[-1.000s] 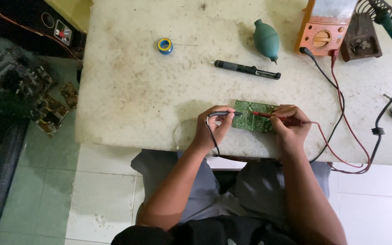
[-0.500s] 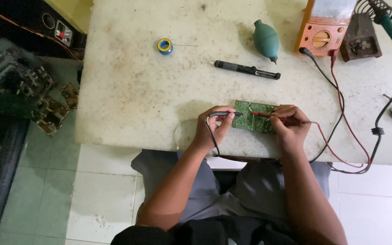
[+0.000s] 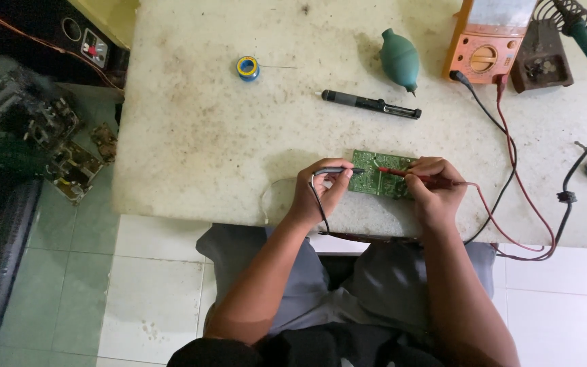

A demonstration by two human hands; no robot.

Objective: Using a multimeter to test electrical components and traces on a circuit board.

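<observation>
A worn, stained pale table carries a small green rectangular circuit board near its front edge. The left hand pinches a black probe and the right hand grips a red probe, both tips on the board. Behind lie an orange multimeter, a teal rubber blower, a black desoldering pump and a solder spool.

Left of the green circuit board the tabletop lies bare up to the solder spool. Behind the board, the black desoldering pump and green rubber blower bar the way. To the right, red and black leads trail from the orange multimeter across the surface.
</observation>
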